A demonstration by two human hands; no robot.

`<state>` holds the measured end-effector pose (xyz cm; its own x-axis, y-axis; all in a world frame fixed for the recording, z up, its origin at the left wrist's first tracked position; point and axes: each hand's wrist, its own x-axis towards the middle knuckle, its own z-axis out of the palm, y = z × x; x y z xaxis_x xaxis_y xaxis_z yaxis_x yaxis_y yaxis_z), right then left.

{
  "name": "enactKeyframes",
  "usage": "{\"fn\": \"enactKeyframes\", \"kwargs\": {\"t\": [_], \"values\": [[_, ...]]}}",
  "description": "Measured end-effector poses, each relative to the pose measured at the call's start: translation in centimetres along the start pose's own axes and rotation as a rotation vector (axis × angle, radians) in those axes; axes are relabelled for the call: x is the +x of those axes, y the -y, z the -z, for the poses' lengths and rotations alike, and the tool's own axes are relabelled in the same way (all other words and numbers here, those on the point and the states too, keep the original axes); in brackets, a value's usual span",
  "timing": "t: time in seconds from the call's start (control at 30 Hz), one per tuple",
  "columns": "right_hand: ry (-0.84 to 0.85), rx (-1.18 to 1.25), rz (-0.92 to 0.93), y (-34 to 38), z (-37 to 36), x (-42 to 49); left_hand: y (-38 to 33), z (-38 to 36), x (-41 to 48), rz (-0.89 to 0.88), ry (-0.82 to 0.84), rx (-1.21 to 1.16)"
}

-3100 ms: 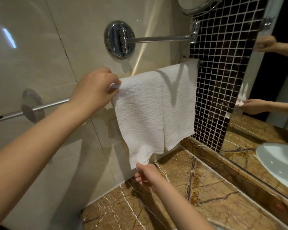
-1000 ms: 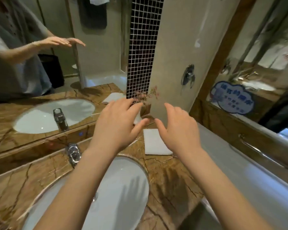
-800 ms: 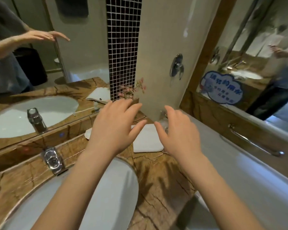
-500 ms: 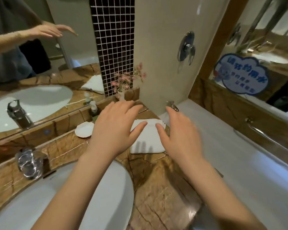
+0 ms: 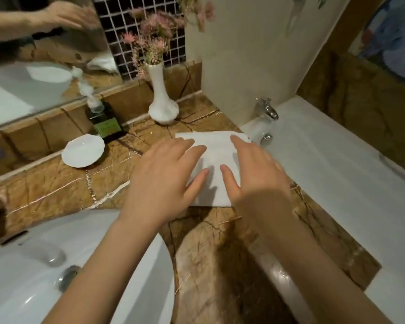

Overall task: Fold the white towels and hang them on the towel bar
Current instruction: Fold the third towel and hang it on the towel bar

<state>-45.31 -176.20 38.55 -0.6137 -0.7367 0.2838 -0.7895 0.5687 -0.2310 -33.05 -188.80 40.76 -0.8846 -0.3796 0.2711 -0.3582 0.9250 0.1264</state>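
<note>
A folded white towel [image 5: 214, 155] lies flat on the brown marble counter [image 5: 56, 185], close to the bathtub edge. My left hand [image 5: 166, 174] is spread over the towel's left side with straight fingers. My right hand [image 5: 255, 169] is spread over its right side, fingers also straight. Both hands cover part of the towel; whether they touch it or hover just above it I cannot tell. The towel bar is out of view.
A white vase [image 5: 163, 99] with pink flowers stands behind the towel. A white dish [image 5: 82, 150] and a dark soap bottle [image 5: 103, 120] sit left of it. The sink basin [image 5: 33, 265] is at lower left, the bathtub [image 5: 337, 174] with its tap [image 5: 267, 111] at right.
I turned away from the towel hung on the bar to the counter. Both open hands came down and forward onto the folded towel, which now lies right under them.
</note>
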Motion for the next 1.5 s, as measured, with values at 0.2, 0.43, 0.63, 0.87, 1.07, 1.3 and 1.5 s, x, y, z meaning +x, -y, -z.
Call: {"fn": "enactKeyframes", "kwargs": {"t": [0.2,0.43,0.63,0.87,1.07,1.3,1.5], "values": [[0.133,0.002,0.030,-1.0,-4.6,-1.0,1.0,-5.4,-0.9,-0.011,0.203,-0.012],[0.185,-0.048,0.041,-0.9,-5.7,-1.7,1.9,-7.5,-1.8,-0.068,0.201,-0.047],[0.241,-0.044,0.118,-0.8,-5.4,-1.5,2.1,-6.7,-0.8,-0.144,0.088,-0.058],[0.159,-0.042,0.206,-0.1,-2.5,1.1,1.9,-3.7,0.6,0.010,0.003,-0.329],[0.088,0.263,0.104,1.0,3.0,3.7,2.7,-1.4,1.2,0.249,-0.146,-0.915],[0.091,0.689,-0.057,0.3,3.6,5.5,3.4,-1.9,0.0,0.509,0.065,-1.015],[0.091,0.444,-0.089,2.2,-0.1,2.4,1.9,-3.4,-0.2,0.694,-0.038,-1.330]]}}
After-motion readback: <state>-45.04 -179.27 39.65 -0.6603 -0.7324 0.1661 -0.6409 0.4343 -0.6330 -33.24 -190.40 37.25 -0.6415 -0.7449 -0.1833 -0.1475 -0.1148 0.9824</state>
